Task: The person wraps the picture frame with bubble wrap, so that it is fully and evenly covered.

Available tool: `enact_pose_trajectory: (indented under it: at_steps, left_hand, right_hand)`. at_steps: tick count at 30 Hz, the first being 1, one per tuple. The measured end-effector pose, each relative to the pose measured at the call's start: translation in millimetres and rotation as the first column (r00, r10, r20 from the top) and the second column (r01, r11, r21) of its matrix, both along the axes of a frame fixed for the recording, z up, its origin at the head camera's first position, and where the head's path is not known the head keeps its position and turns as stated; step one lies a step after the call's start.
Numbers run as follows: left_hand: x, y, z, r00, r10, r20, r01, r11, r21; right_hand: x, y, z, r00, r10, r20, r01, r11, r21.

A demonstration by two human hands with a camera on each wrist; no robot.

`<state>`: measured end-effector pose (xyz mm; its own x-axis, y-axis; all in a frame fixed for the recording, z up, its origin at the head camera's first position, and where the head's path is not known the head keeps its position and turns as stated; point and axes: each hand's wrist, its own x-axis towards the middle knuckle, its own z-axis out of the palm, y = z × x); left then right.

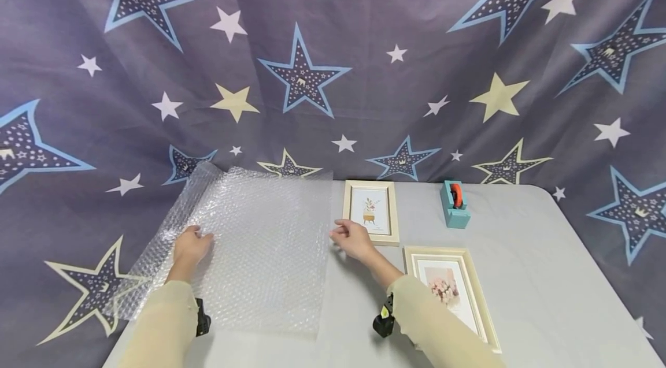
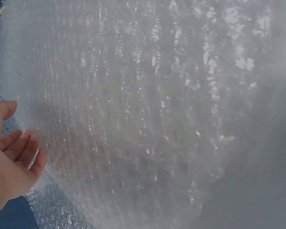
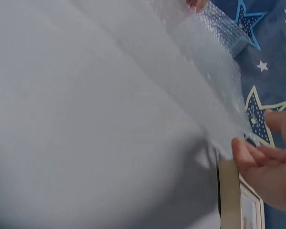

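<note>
Transparent bubble-wrap sheet is lying left on the pale grey worktop. Left hand is sitting at its left part, right hand at its right edge; fingers are curving loosely, pinching nothing. Advise smoothing outward with flat palms, avoiding the small light-wood picture frame.

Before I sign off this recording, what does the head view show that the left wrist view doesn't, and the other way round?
Only the head view shows the right hand, the smaller picture frame, the larger picture frame and the teal tape dispenser.

Only the left wrist view gives a close-up of the left hand, with several curved fingers distinct; it adds no other object.

Both show that hand, the bubble wrap, the pale tabletop and the star-patterned cloth.
</note>
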<state>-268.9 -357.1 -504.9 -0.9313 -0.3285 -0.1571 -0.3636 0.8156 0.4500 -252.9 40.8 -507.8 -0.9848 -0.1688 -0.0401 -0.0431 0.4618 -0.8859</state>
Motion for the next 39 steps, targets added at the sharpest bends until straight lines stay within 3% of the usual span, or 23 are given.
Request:
enact_pose_trajectory:
  at_steps: [3, 7, 14, 24, 27, 33, 39]
  left_hand:
    - [-0.3, 0.6, 0.3, 1.000, 0.005, 0.004, -0.005, 1.000, 0.026]
    - [-0.9, 2.3, 1.2, 0.999, 0.016, -0.045, -0.015, 1.000, 0.028]
    - [3.1, 7.6, 5.2, 0.979, 0.085, -0.186, -0.076, 0.996, 0.056]
    - [14.8, 7.3, 9.9, 0.967, 0.108, -0.231, -0.091, 0.992, 0.082]
    - [12.1, 10.2, 15.2, 0.958, 0.115, -0.261, -0.092, 0.991, 0.097]
    - [-1.9, 20.8, 37.1, 0.946, 0.143, -0.291, -0.098, 0.981, 0.165]
    - [-10.6, 28.5, 48.0, 0.922, 0.159, -0.354, -0.088, 0.974, 0.208]
  right_hand:
    - [0.8, -9.8, 1.1, 0.991, -0.020, 0.131, 0.031, 0.996, -0.080]
    - [2.5, -21.6, 0.9, 0.960, -0.056, 0.274, 0.103, 0.982, -0.159]
    - [5.4, -32.5, 0.6, 0.954, -0.156, 0.257, 0.216, 0.950, -0.225]
    - [17.8, -24.7, 6.4, 0.946, -0.152, 0.288, 0.235, 0.930, -0.282]
    - [22.5, -20.0, 7.6, 0.941, -0.142, 0.308, 0.241, 0.919, -0.313]
    - [31.4, -10.3, 13.0, 0.934, -0.121, 0.337, 0.247, 0.898, -0.364]
    - [44.0, -5.1, 11.9, 0.909, -0.078, 0.410, 0.266, 0.865, -0.426]
